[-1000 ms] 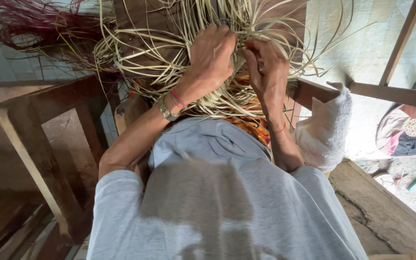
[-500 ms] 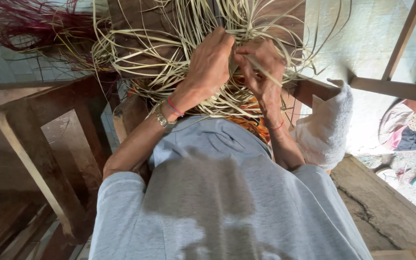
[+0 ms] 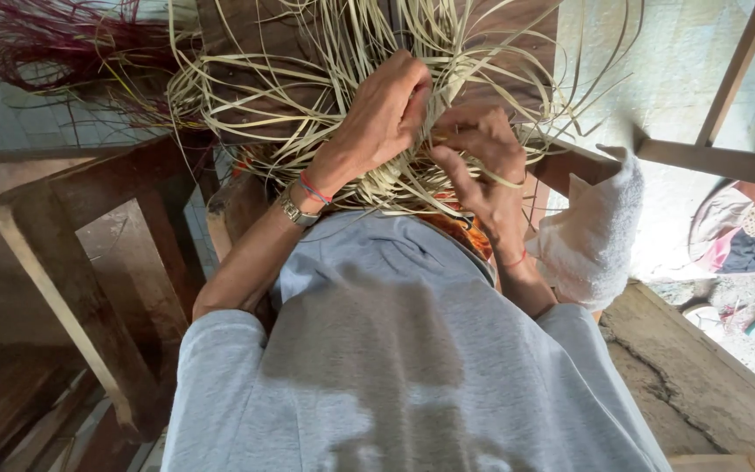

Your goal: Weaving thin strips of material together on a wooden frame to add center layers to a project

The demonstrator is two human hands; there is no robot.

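A tangled mass of pale straw strips (image 3: 308, 96) lies in front of me on a dark wooden surface. My left hand (image 3: 382, 109) presses down on the strips, its fingers curled into them; a watch and red thread sit on the wrist. My right hand (image 3: 482, 162) is just beside it, fingers bent and pinching a few pale strips below the left hand's fingertips. The fingertips of both hands are partly hidden among the strands. My grey shirt (image 3: 412, 367) fills the lower half of the view.
A bundle of dark red strips (image 3: 54, 48) lies at the top left. A wooden chair frame (image 3: 72, 253) stands to the left. A white cloth (image 3: 596, 232) hangs over a wooden rail on the right. Clothes and a sandal lie on the ground at far right.
My right hand has dropped lower and toward me, pulling strips down from the bundle. My left hand has stayed on the straw, shifted slightly up.
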